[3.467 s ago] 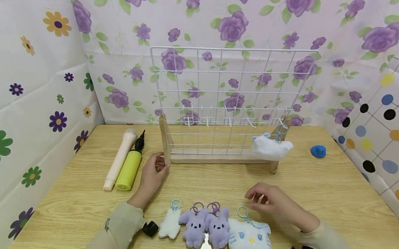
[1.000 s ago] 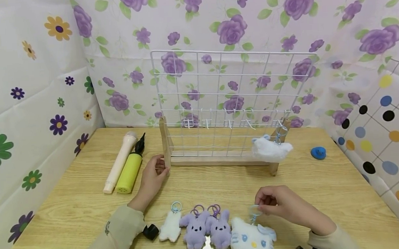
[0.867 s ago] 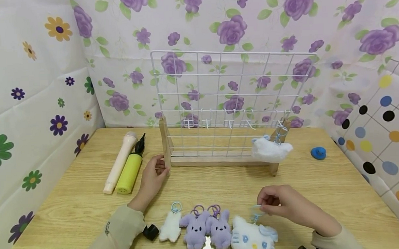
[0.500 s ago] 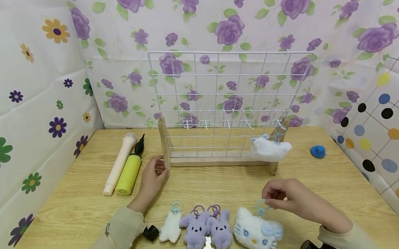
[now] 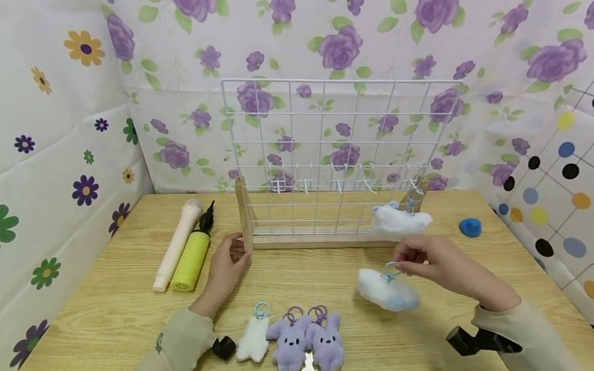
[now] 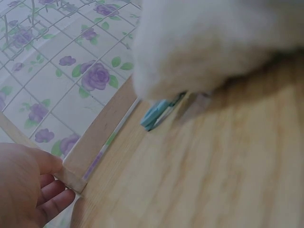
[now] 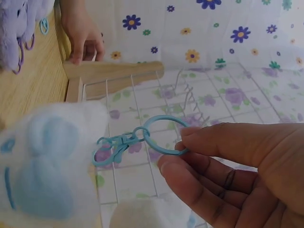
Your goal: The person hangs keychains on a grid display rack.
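My right hand (image 5: 434, 262) pinches the blue key ring (image 7: 164, 135) of a white plush keychain (image 5: 386, 291) between thumb and fingers. The plush, with a blue bow (image 7: 50, 166), hangs tilted above the table, in front of the grid rack (image 5: 325, 143). At the rack's left end, my left hand (image 5: 227, 261) holds the wooden stand (image 6: 102, 133), thumb on one side and fingers on the other. Another white plush keychain (image 5: 401, 221) hangs at the rack's right end. Several white hooks (image 5: 338, 184) sit along the grid.
At the front lie a small white plush (image 5: 253, 340) and two purple rabbit plush keychains (image 5: 290, 344). A pale microphone-shaped stick (image 5: 177, 247) and a yellow-green hand pump (image 5: 191, 260) lie on the left. A small blue toy (image 5: 470, 227) sits at the right.
My right hand has taken the cat-faced plush keychain by its ring and lifted it off the table, toward the rack. It has turned face-down. My left hand stays on the stand.
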A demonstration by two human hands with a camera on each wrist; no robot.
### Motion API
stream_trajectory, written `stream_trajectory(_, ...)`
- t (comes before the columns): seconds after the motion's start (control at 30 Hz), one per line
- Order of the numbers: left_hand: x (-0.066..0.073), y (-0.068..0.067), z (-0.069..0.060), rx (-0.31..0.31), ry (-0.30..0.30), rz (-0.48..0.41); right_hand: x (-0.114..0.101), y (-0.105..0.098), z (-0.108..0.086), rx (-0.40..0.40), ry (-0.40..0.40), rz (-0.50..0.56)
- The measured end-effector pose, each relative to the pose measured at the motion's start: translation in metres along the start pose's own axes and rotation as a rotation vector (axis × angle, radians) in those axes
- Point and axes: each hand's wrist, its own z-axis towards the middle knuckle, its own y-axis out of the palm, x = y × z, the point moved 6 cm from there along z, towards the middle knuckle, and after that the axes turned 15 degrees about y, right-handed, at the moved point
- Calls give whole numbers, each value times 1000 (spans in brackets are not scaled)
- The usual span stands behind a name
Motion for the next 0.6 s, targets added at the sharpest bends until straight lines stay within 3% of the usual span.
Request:
stream_trajectory(0.27,1,0,0,-1,14,0,1,-13,15,64,34,-2)
stream_trajectory(0.6,0,0,0,0,20,-6,-2,-31,30,251,36,4)
